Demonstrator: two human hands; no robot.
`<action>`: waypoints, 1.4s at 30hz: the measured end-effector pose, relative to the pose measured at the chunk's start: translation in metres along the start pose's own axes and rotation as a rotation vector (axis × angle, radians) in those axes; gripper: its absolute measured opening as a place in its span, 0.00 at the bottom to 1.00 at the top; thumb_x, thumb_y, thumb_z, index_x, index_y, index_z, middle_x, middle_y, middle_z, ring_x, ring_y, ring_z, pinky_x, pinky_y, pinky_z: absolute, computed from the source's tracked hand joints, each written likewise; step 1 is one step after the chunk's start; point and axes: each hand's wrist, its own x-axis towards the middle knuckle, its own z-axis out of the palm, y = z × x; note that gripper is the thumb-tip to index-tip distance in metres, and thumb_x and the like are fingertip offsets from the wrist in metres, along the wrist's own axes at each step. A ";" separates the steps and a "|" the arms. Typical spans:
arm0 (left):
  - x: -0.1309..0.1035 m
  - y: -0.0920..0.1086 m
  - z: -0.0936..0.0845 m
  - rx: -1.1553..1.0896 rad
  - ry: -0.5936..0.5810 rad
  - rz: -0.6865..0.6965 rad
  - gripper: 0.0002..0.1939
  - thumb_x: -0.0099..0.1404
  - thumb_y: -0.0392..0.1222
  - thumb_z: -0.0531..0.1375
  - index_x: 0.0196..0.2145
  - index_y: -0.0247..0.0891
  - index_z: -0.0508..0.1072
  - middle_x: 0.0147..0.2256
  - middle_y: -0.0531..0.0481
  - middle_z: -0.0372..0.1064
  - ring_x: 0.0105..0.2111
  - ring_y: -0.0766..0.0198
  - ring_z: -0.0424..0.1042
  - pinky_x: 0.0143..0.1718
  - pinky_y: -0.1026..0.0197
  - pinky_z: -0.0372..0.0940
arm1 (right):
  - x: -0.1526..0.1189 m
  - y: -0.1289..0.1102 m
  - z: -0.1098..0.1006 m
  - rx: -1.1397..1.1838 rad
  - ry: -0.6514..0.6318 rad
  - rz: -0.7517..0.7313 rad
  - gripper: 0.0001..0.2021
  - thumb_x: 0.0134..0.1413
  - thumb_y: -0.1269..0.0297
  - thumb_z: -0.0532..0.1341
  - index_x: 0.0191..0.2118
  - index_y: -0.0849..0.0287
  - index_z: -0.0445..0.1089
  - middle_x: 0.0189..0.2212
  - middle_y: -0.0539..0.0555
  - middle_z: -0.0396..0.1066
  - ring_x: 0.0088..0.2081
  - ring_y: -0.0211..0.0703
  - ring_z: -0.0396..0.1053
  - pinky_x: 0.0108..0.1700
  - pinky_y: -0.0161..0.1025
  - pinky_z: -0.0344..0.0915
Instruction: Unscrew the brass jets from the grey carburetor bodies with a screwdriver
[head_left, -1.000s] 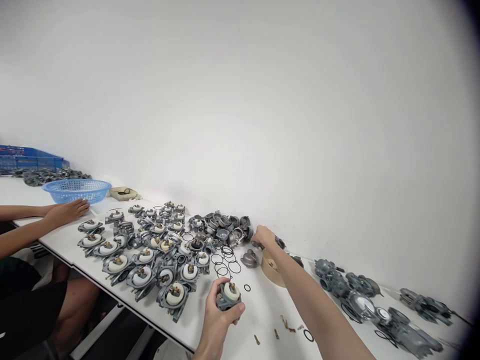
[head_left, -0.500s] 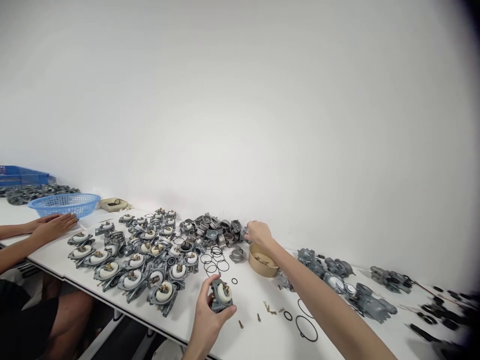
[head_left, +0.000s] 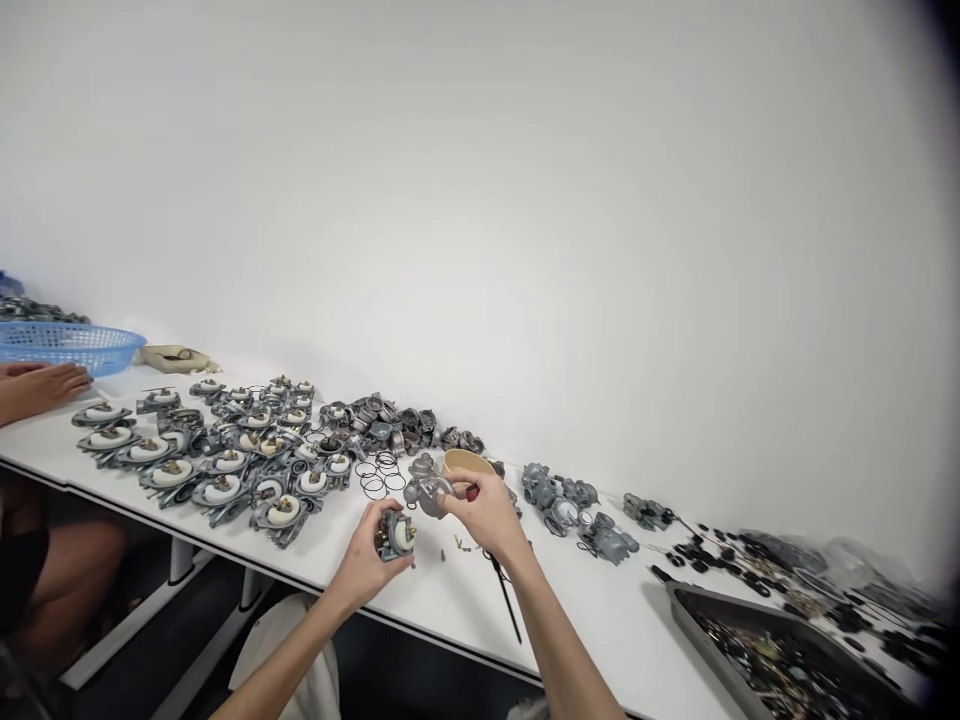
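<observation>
Carburetor body [head_left: 388, 540], grey with white float [head_left: 404, 535], left fingers [head_left: 396, 569] gripping it, right fingers [head_left: 456, 505] pinching grey cover [head_left: 426, 492]

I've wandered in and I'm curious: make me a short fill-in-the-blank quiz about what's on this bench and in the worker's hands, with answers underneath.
1. The left hand holds a metal part with a curved insert coloured ____.
2. The right hand grips a metal cover coloured ____.
3. The blue mesh basket stands near the picture's ____ edge.
4. The tray of small parts sits toward the picture's lower ____ corner.

Missing words: white; grey; left; right.
</observation>
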 end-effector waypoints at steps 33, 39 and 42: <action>0.007 -0.003 -0.005 0.058 -0.039 0.031 0.31 0.51 0.44 0.71 0.54 0.45 0.73 0.50 0.43 0.69 0.49 0.51 0.72 0.49 0.51 0.69 | -0.016 0.077 0.060 0.405 -0.198 0.246 0.25 0.45 0.42 0.68 0.40 0.60 0.71 0.21 0.46 0.68 0.14 0.28 0.49 0.17 0.31 0.45; 0.005 0.005 -0.004 0.097 0.018 0.027 0.23 0.55 0.41 0.67 0.50 0.42 0.74 0.49 0.44 0.70 0.48 0.52 0.72 0.47 0.54 0.70 | -0.007 0.091 0.024 0.464 0.028 0.284 0.23 0.46 0.54 0.66 0.46 0.62 0.73 0.23 0.47 0.67 0.16 0.30 0.52 0.19 0.32 0.49; 0.005 0.004 -0.004 0.147 0.035 0.036 0.24 0.55 0.41 0.66 0.51 0.43 0.73 0.50 0.44 0.69 0.49 0.52 0.71 0.48 0.53 0.70 | -0.008 0.108 0.011 0.350 0.135 0.333 0.16 0.45 0.59 0.64 0.41 0.61 0.74 0.19 0.44 0.62 0.17 0.34 0.56 0.22 0.33 0.53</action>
